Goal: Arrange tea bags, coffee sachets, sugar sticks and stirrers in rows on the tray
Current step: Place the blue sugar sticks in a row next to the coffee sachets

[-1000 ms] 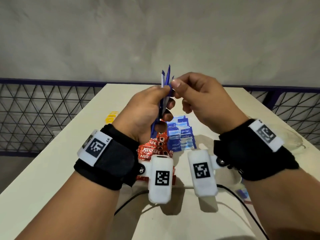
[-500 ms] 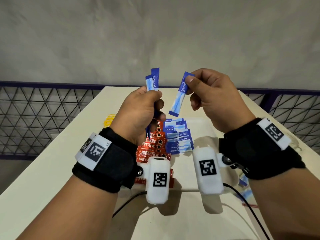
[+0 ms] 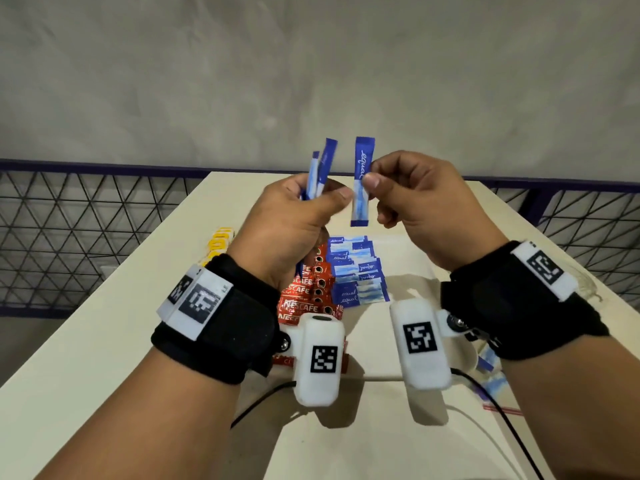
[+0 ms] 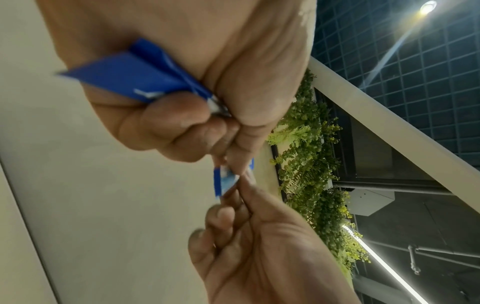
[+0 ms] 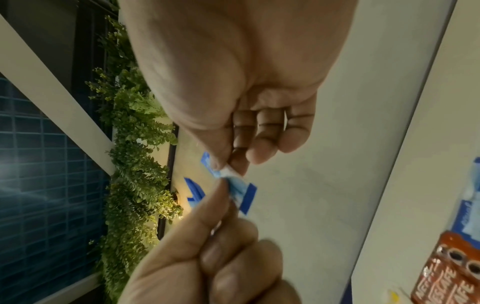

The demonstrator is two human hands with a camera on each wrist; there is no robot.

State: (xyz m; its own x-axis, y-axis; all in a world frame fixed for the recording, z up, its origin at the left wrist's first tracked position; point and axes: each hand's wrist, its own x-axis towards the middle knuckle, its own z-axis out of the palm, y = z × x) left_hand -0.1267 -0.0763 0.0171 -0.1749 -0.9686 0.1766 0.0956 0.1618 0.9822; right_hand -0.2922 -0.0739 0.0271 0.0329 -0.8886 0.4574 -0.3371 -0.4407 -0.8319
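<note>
Both hands are raised above the table. My right hand (image 3: 408,192) pinches one blue sugar stick (image 3: 362,181) upright between thumb and forefinger; the same stick (image 5: 240,190) shows in the right wrist view. My left hand (image 3: 294,216) grips a small bunch of blue sugar sticks (image 3: 322,173), whose lower ends (image 4: 130,80) poke out of the fist. The left thumb tip touches the single stick. Below on the white tray (image 3: 408,251) lie a row of red coffee sachets (image 3: 304,292) and a row of blue sugar sticks (image 3: 356,271).
Yellow packets (image 3: 218,242) lie on the beige table left of the tray. A clear plastic bag (image 3: 585,282) sits at the right edge, with loose sugar sticks (image 3: 491,372) under my right wrist. A black cable (image 3: 498,410) runs across the near table. Metal mesh railing flanks the table.
My right hand drew one sugar stick out of the bunch in my left hand, and now holds it more upright and close to the left thumb. Both hands rose slightly.
</note>
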